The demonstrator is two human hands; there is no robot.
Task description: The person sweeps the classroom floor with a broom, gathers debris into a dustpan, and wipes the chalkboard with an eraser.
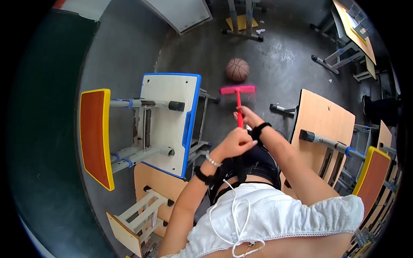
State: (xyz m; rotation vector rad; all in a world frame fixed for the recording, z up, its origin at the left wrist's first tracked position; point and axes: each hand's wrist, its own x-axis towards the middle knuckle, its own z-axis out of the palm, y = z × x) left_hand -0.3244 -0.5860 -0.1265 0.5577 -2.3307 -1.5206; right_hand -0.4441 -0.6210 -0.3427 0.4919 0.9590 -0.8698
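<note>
Held the left fingers [241, 136] curled round the handle [240, 122] of a red tool [238, 101], and the right fingers [244, 111] closed on the same handle farther out, nearer the crosspiece [238, 89]. Could not judge the tightness of the left grip, nor make out the handle's near end beneath it. Pointed the tool toward the far side, with the crosspiece sideways, blurred, and just on the near side of a basketball [237, 69] on the floor [284, 71]. Could not tell broom from squeegee, or contact from a small gap between crosspiece and floor. Seemed partway through working the tool along the floor: had paper scraps [260, 31] lying loose at the far side, beyond the ball, and took those as not yet reached. Had, to the left, a white counter [167, 86] with an upturned chair [94, 137] on it; to the right, a wooden counter [320, 116] bearing another chair [373, 172]. Saw a dark trouser leg [383, 112] at the far right, and a green board [47, 107] along the left edge.
</note>
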